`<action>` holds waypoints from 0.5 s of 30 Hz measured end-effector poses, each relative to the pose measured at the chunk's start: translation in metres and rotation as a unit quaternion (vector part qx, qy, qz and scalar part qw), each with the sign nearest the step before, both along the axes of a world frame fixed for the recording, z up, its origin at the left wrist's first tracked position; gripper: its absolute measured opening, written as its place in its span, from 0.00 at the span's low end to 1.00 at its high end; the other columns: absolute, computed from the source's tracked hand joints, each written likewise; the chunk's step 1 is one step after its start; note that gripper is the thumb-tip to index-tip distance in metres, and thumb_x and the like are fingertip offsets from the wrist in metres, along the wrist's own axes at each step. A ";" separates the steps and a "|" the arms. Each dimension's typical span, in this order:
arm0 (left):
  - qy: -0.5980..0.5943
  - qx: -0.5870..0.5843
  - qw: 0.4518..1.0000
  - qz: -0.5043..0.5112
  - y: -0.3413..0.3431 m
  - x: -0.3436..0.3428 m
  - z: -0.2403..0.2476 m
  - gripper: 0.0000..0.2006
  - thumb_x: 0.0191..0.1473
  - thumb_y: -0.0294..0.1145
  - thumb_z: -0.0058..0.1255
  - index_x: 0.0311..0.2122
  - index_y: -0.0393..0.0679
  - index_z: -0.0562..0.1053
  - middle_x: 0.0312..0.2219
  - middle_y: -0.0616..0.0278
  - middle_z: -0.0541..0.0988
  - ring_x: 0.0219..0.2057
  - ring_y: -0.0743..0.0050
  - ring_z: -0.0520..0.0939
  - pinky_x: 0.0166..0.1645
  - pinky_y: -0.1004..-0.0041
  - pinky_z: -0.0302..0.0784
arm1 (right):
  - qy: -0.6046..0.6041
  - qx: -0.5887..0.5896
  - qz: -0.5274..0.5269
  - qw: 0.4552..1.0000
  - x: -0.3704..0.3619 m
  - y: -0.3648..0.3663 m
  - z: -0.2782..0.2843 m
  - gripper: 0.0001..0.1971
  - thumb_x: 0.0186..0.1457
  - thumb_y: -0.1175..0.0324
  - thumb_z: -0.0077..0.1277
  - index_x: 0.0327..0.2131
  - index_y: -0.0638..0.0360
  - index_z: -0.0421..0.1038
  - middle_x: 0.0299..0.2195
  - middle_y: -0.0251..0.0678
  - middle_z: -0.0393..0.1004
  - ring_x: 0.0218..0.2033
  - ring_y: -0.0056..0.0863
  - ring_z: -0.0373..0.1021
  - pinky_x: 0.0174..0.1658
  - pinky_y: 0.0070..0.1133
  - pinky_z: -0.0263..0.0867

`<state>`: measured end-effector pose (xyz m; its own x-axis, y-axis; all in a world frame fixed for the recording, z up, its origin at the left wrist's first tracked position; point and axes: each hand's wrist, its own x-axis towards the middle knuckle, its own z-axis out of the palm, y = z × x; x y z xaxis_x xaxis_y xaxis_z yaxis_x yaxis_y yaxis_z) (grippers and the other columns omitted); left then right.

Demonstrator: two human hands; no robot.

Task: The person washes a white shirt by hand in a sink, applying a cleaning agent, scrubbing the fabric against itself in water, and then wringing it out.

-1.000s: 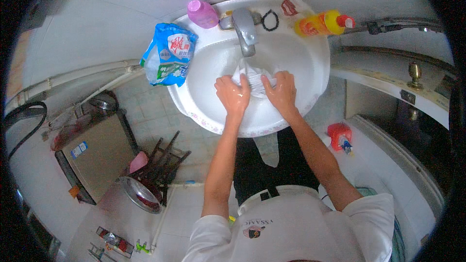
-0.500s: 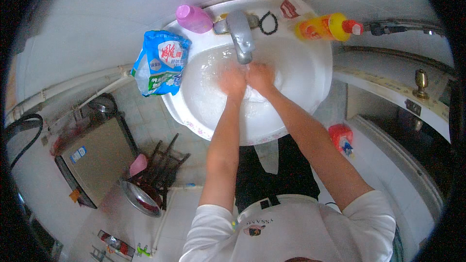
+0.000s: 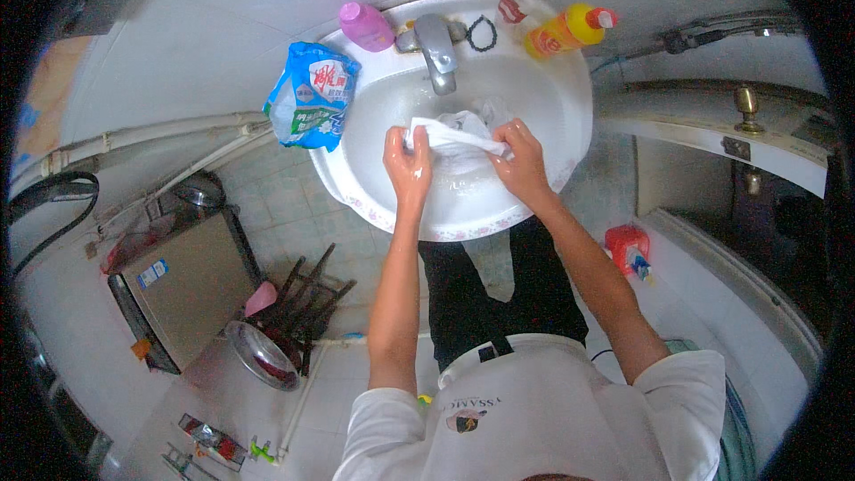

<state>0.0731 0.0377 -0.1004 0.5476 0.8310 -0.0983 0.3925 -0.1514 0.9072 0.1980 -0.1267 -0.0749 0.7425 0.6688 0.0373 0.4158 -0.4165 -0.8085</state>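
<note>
A wet white cloth [image 3: 456,146] is stretched between my two hands, low over the water in the white washbasin [image 3: 568,93]. Its lower folds hang into the basin. At the cloth's left end, the fingers of my left hand [image 3: 409,165] are closed on it, thumb uppermost. My right hand [image 3: 524,163] pinches the opposite end. Both hands are wet. The metal faucet [image 3: 437,52] stands beyond the cloth, its spout over the basin, apart from my hands. What fabric item the cloth is cannot be made out.
A blue detergent bag [image 3: 313,96] leans on the basin's left rim. Along the back stand a pink bottle [image 3: 367,27], a dark beaded bracelet [image 3: 482,34] and a yellow bottle [image 3: 570,30] with a red cap. A red container [image 3: 627,248] sits low at right, near a door with a brass knob [image 3: 748,110].
Both hands have come back from under the faucet toward me and spread apart. The white cloth, mostly underwater before, is now raised and pulled out between them.
</note>
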 end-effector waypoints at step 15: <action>0.319 0.164 0.932 0.045 -0.040 0.039 -0.088 0.28 0.60 0.49 0.40 0.62 0.45 0.61 0.56 0.36 0.61 0.54 0.41 0.64 0.54 0.47 0.58 | -0.264 -0.213 -0.034 0.940 0.002 0.057 -0.100 0.25 0.54 0.53 0.51 0.53 0.55 0.68 0.47 0.52 0.70 0.52 0.51 0.63 0.56 0.41 0.54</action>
